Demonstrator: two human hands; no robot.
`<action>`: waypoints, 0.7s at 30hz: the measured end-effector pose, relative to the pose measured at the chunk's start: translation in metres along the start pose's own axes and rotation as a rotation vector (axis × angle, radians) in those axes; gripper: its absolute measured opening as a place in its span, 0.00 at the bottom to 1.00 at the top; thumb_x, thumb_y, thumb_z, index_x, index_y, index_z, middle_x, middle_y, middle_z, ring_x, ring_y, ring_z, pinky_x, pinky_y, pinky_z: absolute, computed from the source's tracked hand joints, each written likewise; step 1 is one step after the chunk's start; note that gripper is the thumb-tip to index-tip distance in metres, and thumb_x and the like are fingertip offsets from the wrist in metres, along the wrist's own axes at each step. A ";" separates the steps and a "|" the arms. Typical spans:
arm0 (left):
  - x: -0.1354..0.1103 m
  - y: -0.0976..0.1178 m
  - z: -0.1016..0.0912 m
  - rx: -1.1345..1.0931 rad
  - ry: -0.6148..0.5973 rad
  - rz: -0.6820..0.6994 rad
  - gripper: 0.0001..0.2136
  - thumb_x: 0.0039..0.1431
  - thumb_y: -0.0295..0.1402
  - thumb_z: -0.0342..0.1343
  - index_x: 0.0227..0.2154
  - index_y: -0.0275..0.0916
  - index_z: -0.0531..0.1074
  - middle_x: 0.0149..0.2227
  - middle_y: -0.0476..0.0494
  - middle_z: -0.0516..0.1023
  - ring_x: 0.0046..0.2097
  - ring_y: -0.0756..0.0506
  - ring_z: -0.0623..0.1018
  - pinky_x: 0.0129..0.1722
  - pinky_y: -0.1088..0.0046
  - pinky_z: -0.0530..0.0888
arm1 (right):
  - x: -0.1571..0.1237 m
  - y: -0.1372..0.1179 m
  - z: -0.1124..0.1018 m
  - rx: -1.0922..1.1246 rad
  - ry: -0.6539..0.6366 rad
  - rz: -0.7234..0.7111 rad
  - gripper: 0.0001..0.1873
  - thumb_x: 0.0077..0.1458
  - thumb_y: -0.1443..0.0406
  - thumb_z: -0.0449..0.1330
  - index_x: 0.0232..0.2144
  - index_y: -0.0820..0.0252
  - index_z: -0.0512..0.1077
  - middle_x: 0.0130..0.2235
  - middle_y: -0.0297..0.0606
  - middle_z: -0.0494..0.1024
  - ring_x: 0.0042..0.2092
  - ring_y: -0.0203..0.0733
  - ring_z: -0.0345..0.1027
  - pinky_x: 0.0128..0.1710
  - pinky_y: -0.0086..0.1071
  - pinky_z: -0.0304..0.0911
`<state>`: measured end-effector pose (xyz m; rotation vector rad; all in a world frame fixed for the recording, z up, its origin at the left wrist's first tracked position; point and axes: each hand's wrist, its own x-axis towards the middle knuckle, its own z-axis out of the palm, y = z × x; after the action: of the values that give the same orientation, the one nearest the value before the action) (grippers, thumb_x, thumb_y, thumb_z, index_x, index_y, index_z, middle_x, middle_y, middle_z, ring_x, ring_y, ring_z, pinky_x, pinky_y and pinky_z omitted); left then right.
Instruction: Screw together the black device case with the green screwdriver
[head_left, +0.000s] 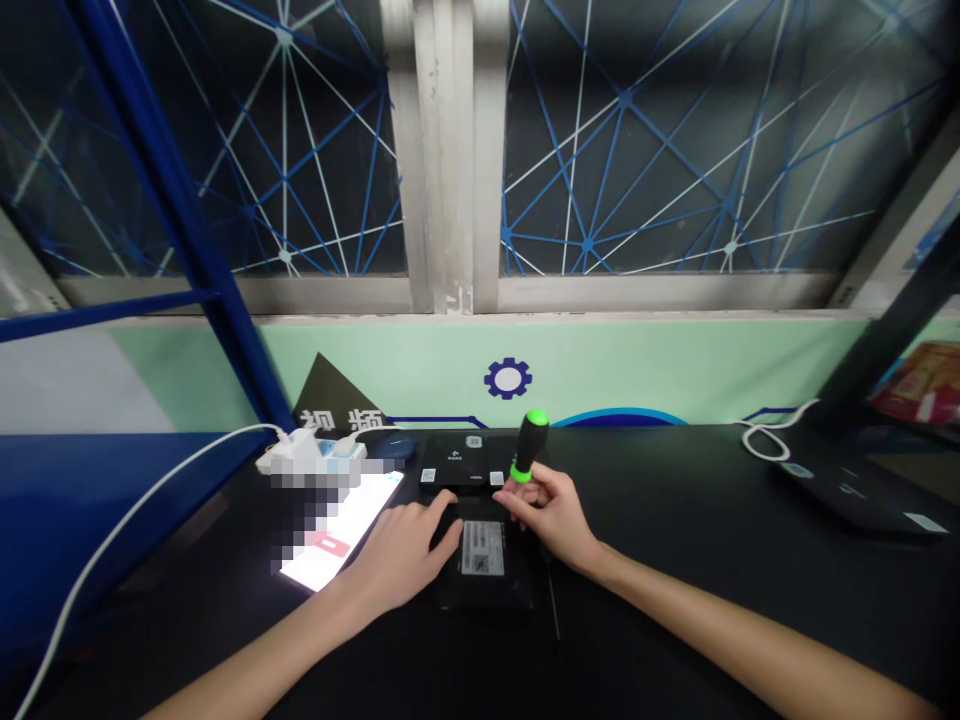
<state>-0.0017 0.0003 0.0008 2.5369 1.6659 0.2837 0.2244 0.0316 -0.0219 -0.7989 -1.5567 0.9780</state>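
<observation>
A black rectangular electronic device (487, 592) with a white printed label lies on the dark table in front of me. My left hand (409, 530) holds its left side, with the thumb at the edge and the index finger near the far corner. In my right hand (551, 510) is a screwdriver (531, 448) with a black and bright green handle, pinched low beneath the handle. It stands nearly upright, leaning slightly right, over the device's far right part. My fingers hide its tip, so contact with the device cannot be seen.
Behind the device lies another black box (452, 462) with stickers. A lit phone (352, 525) is left of my left hand, near a white power strip (311, 455) with cables. At right sit a black flat device (855, 492) and a white cable (765, 445). Blue frame posts flank the table.
</observation>
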 end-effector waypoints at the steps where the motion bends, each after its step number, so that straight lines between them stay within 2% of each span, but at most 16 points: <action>1: 0.000 0.000 0.000 0.002 0.003 0.000 0.18 0.71 0.45 0.38 0.54 0.43 0.65 0.29 0.46 0.78 0.31 0.40 0.79 0.28 0.70 0.65 | 0.000 0.000 0.000 0.019 0.015 0.019 0.17 0.49 0.56 0.71 0.27 0.61 0.70 0.20 0.29 0.71 0.19 0.31 0.63 0.20 0.26 0.61; 6: 0.001 0.000 -0.001 0.012 0.003 0.006 0.18 0.71 0.44 0.38 0.53 0.42 0.66 0.27 0.46 0.77 0.30 0.40 0.79 0.28 0.71 0.65 | 0.002 -0.002 0.001 0.106 0.079 0.091 0.20 0.43 0.56 0.74 0.21 0.61 0.68 0.21 0.32 0.74 0.19 0.32 0.64 0.18 0.26 0.63; 8: 0.001 0.001 -0.002 0.014 0.002 0.008 0.18 0.71 0.44 0.38 0.53 0.42 0.66 0.27 0.46 0.77 0.30 0.40 0.79 0.28 0.71 0.64 | 0.001 -0.003 0.000 0.105 0.037 0.089 0.19 0.47 0.54 0.71 0.23 0.62 0.72 0.24 0.37 0.78 0.20 0.34 0.66 0.18 0.26 0.63; 11: 0.001 0.002 -0.004 0.008 -0.007 0.012 0.17 0.71 0.44 0.39 0.52 0.43 0.66 0.27 0.47 0.77 0.30 0.39 0.79 0.27 0.71 0.64 | -0.001 -0.003 -0.004 0.076 -0.117 0.025 0.20 0.60 0.52 0.60 0.33 0.63 0.78 0.34 0.44 0.82 0.22 0.34 0.67 0.19 0.27 0.62; 13: 0.001 0.003 -0.004 0.006 -0.010 0.015 0.17 0.71 0.44 0.39 0.51 0.43 0.66 0.27 0.47 0.77 0.30 0.39 0.79 0.27 0.70 0.63 | -0.002 -0.003 -0.007 0.072 -0.168 -0.011 0.21 0.64 0.52 0.56 0.38 0.63 0.79 0.37 0.45 0.82 0.22 0.33 0.66 0.19 0.27 0.61; 15: 0.000 0.002 -0.004 0.004 -0.006 0.014 0.17 0.71 0.44 0.39 0.52 0.43 0.66 0.28 0.46 0.77 0.30 0.39 0.79 0.27 0.70 0.64 | -0.002 -0.002 -0.007 0.063 -0.143 -0.014 0.18 0.63 0.54 0.58 0.38 0.64 0.79 0.36 0.44 0.81 0.22 0.32 0.65 0.19 0.26 0.61; 21: -0.001 0.001 -0.001 0.006 -0.001 0.004 0.18 0.71 0.45 0.39 0.53 0.43 0.66 0.30 0.44 0.78 0.32 0.39 0.79 0.28 0.70 0.65 | 0.000 -0.001 -0.001 0.071 -0.033 0.043 0.14 0.53 0.56 0.68 0.30 0.62 0.75 0.21 0.31 0.72 0.20 0.32 0.66 0.18 0.25 0.64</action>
<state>-0.0011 -0.0011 0.0017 2.5445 1.6644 0.2776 0.2254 0.0310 -0.0213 -0.7724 -1.5295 1.0766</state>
